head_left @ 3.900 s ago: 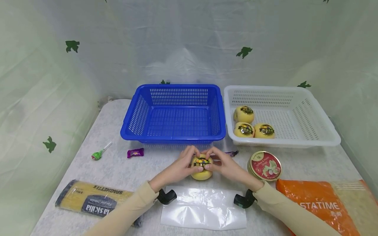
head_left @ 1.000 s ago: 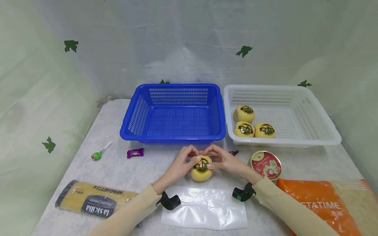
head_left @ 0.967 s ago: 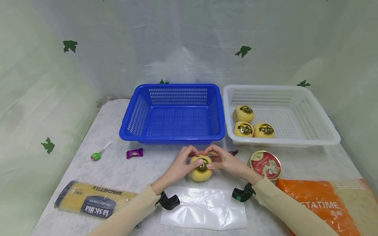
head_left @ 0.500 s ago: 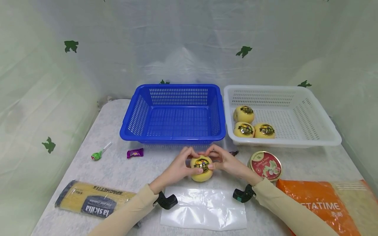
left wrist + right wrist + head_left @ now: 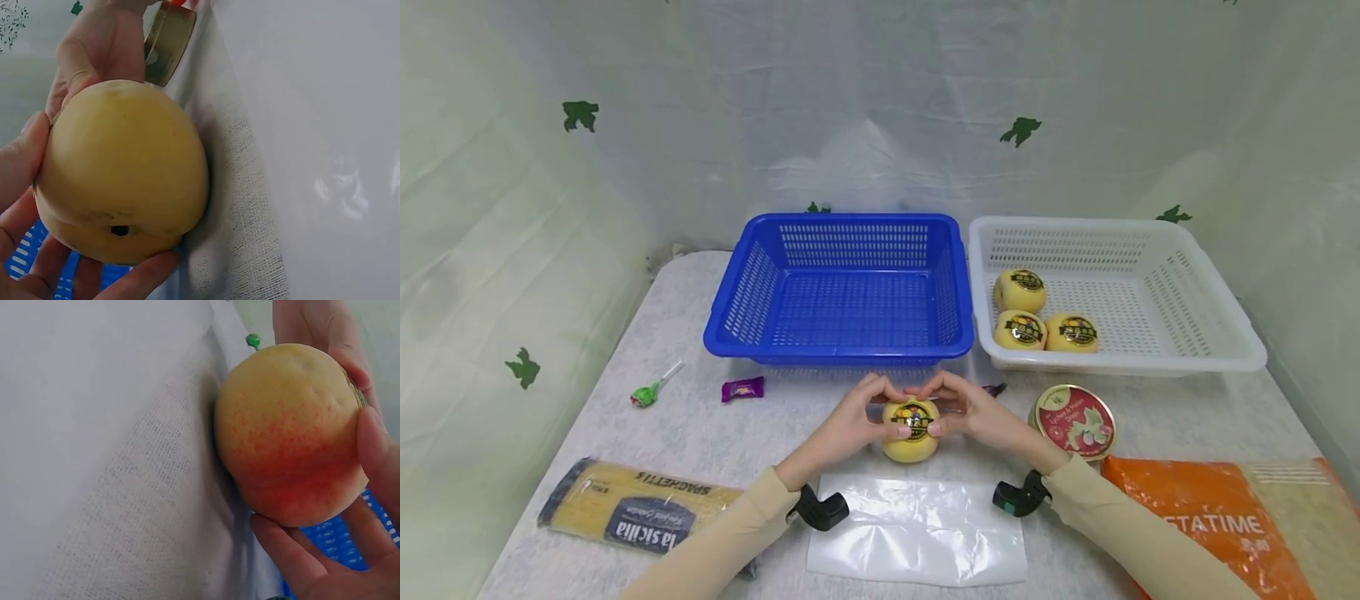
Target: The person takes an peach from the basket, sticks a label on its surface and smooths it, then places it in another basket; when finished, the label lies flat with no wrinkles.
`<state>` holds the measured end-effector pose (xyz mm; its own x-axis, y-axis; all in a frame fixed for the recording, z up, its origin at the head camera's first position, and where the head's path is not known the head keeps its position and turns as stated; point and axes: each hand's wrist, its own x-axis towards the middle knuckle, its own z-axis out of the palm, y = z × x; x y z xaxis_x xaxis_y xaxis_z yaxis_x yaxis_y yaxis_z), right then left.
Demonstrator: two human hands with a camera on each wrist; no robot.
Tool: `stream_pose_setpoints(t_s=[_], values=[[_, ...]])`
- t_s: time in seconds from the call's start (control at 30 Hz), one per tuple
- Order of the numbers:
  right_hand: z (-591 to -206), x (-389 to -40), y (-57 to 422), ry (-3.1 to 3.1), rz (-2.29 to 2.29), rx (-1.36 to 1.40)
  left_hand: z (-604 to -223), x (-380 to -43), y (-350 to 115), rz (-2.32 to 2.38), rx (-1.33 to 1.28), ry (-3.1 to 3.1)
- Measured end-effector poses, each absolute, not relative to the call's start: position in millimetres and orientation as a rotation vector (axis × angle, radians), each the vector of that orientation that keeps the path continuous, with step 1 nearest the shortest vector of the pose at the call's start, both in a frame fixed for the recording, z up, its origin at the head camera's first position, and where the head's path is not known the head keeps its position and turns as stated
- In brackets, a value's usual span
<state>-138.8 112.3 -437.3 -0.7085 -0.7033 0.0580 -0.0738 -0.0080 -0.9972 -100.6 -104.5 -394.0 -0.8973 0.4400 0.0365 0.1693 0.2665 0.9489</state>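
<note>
A yellow peach [image 5: 910, 451] with a black, colourful sticker [image 5: 914, 417] on its upper face sits at the front of the blue basket, between both hands. My left hand [image 5: 854, 421] holds its left side, the thumb on the sticker's edge and the fingers curled behind. From the right, my right hand [image 5: 976, 418] grips it likewise, thumb at the sticker's other edge. In the left wrist view, the peach [image 5: 125, 156] shows a small dark spot near its base. A red blush covers the peach [image 5: 287, 444] in the right wrist view.
Behind are a blue basket [image 5: 838, 354] and a white basket [image 5: 1120, 361] holding several peaches [image 5: 1021, 290]. A clear plastic bag [image 5: 917, 533] lies in front. Around it are spaghetti [image 5: 647, 504], a lollipop [image 5: 644, 396], a purple candy [image 5: 742, 389], a red round tin [image 5: 1075, 422] and an orange bag [image 5: 1195, 508].
My left thumb has slid down from the top of the sticker to its lower left edge. The peach stays in place between both hands, and my right hand has hardly moved.
</note>
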Motion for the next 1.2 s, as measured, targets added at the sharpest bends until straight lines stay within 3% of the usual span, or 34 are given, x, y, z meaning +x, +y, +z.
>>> stream_pose_setpoints(t_s=[0.37,0.7,1.2], values=[[-433.6,-138.5,111.2,1.757,-1.769,-0.677,-423.8,-113.5,-113.7,1.686,0.548,2.267],[-426.9,-135.0,104.6,1.791,-1.834,-0.481,-393.8,-104.2,-104.4,1.774,0.294,2.117],[-423.0,-134.6,88.8,1.952,-1.803,-0.354,-404.7,-108.5,-99.2,1.901,0.182,2.089]])
